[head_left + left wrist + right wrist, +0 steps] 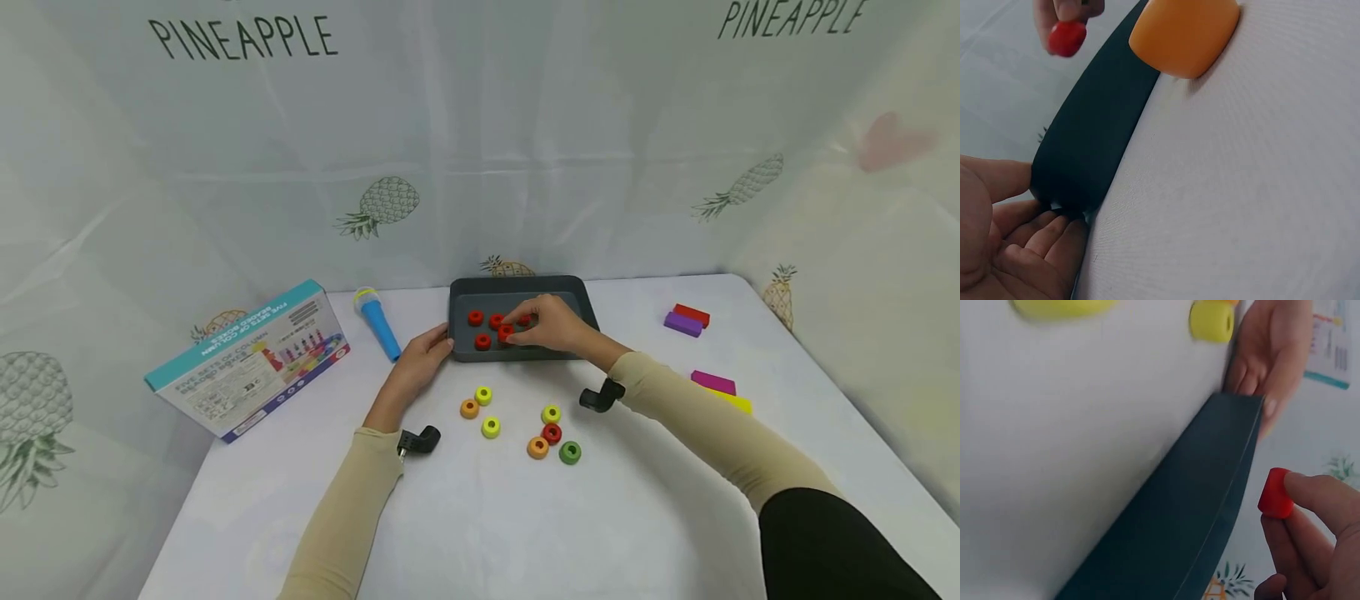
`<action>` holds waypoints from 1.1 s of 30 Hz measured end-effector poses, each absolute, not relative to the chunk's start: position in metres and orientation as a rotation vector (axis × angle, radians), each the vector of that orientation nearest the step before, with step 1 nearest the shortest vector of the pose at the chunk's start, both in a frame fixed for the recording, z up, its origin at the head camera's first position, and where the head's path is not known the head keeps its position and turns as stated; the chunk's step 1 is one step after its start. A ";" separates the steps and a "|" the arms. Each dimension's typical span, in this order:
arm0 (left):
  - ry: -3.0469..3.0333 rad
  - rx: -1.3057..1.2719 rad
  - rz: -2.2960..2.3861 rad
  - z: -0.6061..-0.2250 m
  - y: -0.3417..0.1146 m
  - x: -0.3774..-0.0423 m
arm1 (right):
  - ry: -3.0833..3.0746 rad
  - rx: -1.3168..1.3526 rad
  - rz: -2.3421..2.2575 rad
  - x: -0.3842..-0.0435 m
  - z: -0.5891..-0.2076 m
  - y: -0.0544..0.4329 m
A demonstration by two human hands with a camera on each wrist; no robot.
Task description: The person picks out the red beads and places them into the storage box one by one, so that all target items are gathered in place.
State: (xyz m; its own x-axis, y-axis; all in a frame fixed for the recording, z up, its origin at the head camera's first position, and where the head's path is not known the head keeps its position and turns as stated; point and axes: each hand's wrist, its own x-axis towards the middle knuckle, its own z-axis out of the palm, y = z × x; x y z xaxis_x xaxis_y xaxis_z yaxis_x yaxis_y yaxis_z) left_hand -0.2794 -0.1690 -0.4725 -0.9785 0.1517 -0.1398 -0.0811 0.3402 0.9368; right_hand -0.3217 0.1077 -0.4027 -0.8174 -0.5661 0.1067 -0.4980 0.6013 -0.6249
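In the head view, a dark grey tray [487,296] lies at the back of the table with several red beads [483,342] inside. My left hand [418,358] grips the tray's left side near the front corner, its thumb and fingers on either side of the wall in the left wrist view. My right hand [557,323] is over the tray, pinching a red bead [1276,492] between thumb and fingertips. The right wrist view shows that bead above the tray's rim. In front of the tray, yellow beads [491,427] and an orange bead [469,408] rest on the table.
Nearer me sit a green bead [570,452] and a few others. A toy microphone [381,327] and a printed box [255,367] are on the left. Purple [683,324], red, magenta and yellow [735,402] blocks lie on the right. A pineapple-print curtain [525,167] hangs behind.
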 end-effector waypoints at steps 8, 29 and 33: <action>2.417 0.067 1.673 -0.472 -0.171 -0.282 | 2.767 -0.727 -0.945 -0.350 -0.403 0.098; 2.440 0.091 1.677 -0.475 -0.172 -0.283 | 2.794 -0.483 -0.844 -0.403 -0.418 0.085; 2.434 0.089 1.665 -0.477 -0.172 -0.285 | 2.799 -0.483 -0.844 -0.406 -0.422 0.082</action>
State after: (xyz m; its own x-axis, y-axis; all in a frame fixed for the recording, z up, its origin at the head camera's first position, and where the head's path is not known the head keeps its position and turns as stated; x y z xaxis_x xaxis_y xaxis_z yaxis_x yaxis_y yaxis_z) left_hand -0.2848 -0.1724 -0.4766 -0.9799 0.1569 -0.1232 -0.0580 0.3670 0.9284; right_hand -0.4064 0.0823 -0.4218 -0.9313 -0.3564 -0.0757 -0.2550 0.7860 -0.5631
